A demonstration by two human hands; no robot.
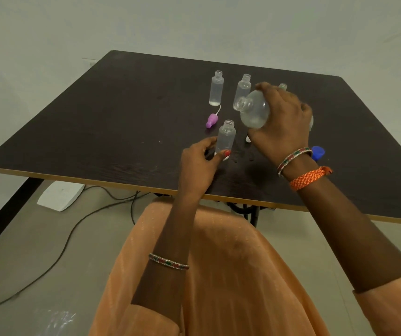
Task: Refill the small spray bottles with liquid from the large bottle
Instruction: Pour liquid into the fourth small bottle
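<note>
Pouring is about to begin, judging by the head view, the only one here. The right hand (282, 117) grips the large bottle (254, 110), fingers curled over its body, and holds it tipped on its side above the bench (73, 132), its open mouth pointing left and slightly down; a little clear liquid sits in its lower belly. The left hand (200, 163) pinches the base of the nearest small bottle (226, 139) between thumb and fingers, holding it upright, uncapped, near the front edge of the bench. The big mouth hangs above and just right of that small neck, not yet over it.

The next move, I judge, calls for bringing the mouth over the narrow neck and tilting slowly, since the opening is small and spills are likely.

Two more uncapped small bottles stand toward the far edge, one at left (217, 88) and one beside it (243, 90); a third is mostly hidden behind the right hand. A purple spray cap (212, 120) lies between them, and a blue cap (317, 152) lies by the right wrist.
</note>
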